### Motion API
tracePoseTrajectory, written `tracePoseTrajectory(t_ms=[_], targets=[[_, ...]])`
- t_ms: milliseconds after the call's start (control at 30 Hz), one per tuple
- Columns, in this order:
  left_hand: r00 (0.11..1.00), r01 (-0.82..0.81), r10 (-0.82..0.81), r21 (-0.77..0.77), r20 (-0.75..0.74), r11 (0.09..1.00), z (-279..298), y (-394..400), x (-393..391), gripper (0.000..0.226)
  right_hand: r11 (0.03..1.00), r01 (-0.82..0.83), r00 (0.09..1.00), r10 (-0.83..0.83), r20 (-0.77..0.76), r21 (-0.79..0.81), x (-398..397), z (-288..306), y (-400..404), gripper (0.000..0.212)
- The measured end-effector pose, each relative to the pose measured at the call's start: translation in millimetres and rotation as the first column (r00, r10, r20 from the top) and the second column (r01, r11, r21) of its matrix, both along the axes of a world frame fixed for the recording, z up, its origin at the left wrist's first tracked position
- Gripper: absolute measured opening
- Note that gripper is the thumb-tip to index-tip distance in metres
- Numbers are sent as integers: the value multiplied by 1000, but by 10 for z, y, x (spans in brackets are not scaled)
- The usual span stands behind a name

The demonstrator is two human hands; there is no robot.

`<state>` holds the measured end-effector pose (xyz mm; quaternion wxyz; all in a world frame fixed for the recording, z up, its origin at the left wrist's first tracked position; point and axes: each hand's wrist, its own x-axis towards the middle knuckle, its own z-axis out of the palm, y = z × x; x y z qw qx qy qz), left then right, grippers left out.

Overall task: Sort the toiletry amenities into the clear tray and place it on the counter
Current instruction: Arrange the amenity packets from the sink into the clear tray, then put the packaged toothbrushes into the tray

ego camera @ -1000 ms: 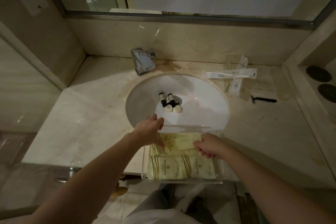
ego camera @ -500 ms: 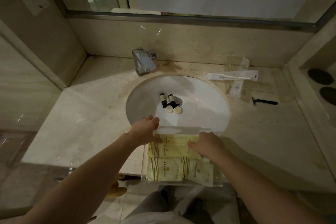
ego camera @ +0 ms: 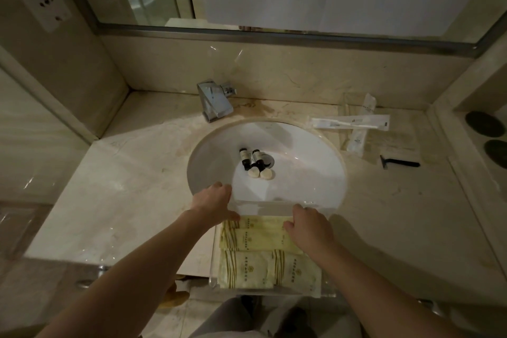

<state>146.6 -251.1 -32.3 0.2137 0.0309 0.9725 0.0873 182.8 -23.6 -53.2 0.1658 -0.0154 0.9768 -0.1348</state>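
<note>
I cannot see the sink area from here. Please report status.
Left hand and right hand on the packets in the clear tray. Two bottles and two soaps lie in the sink.

I am looking down at my left hand (ego camera: 212, 204) resting on the far left corner of the clear tray (ego camera: 274, 207), while my right hand (ego camera: 308, 228) is lying palm down over the yellow sachets (ego camera: 255, 255) inside it, near the far right corner. The tray is sitting at the counter (ego camera: 123, 200) front edge, partly over the white sink (ego camera: 301, 167), where two small dark bottles (ego camera: 251, 158) and two round pale soaps (ego camera: 260, 173) are lying by the drain. On the counter to the right, wrapped toothbrushes (ego camera: 351, 121) and a black razor (ego camera: 400, 163) are lying well apart from the tray, and the chrome faucet (ego camera: 215, 100) is standing behind the sink.
</note>
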Motion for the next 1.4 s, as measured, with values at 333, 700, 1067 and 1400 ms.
tracePoseTrajectory(t_ms=[333,700,1067,1400], targets=[[996,66,-59,109,-64,992,165,448,-310,36,986,78,993,-91,-80,-148,-211,337,42,24],[994,18,21,350,-107,937,361,1449,-763,18,755,425,867,-499,-16,-499,-524,566,641,6],[997,-37,68,511,-42,859,338,2138,-1675,56,443,652,641,-755,135,-615,-1158,464,1269,5],[989,111,-51,465,-140,878,28,2566,-2280,53,-35,689,465,-746,478,-724,-1648,123,1321,24]])
